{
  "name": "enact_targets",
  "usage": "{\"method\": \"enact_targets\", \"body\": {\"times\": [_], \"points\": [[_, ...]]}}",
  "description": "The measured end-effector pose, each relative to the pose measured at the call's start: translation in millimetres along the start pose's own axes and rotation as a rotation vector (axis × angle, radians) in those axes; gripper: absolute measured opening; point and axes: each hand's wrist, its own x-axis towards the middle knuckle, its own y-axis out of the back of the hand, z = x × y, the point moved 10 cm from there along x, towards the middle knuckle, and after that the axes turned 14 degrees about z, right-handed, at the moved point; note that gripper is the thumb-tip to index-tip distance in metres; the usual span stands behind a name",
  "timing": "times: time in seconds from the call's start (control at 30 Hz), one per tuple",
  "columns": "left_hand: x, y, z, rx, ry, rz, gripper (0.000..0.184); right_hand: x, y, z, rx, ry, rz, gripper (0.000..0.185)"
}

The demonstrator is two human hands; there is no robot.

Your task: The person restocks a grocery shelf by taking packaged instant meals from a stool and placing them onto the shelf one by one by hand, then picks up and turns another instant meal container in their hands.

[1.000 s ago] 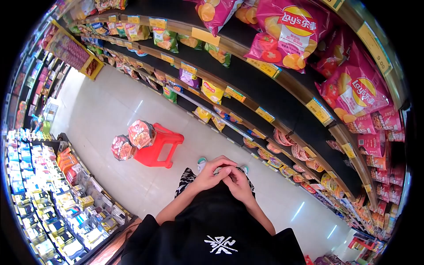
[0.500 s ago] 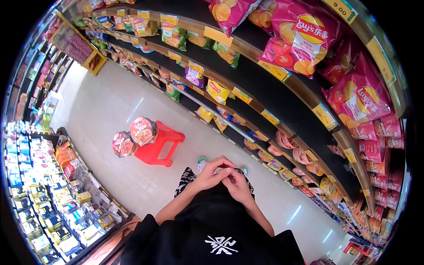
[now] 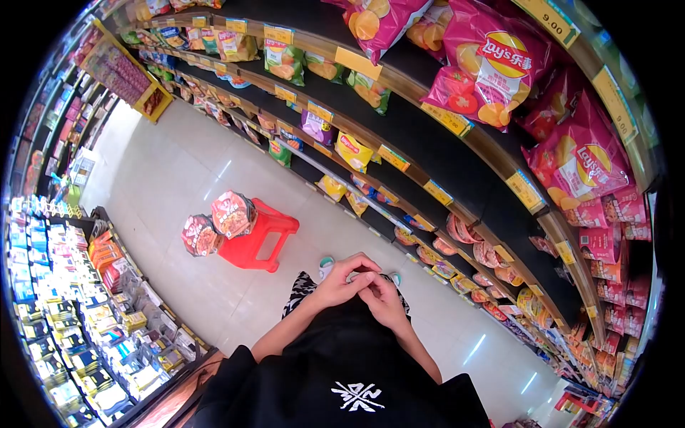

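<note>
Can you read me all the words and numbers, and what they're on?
"Lay's乐事": big pink bag.
"Lay's乐事": lower pink bag.
"9.00": top-right price tag.
"9.00": price tag below it.
Too small or blurred: stool packs, the shirt mark, other labels.
</note>
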Motion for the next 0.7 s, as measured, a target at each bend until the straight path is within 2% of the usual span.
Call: {"method": "enact_targets", "body": {"times": [0.13,0.7], "points": [[0,2,2,-0.012,0.018,-0.001,0.019,2,-3,4,0.088,-0.019,0.0,0.016],[-10,33,-11,-0.06,0.042,0.02,0.023,4,-30,18,0.05,-0.035,-0.036,0.019]]}}
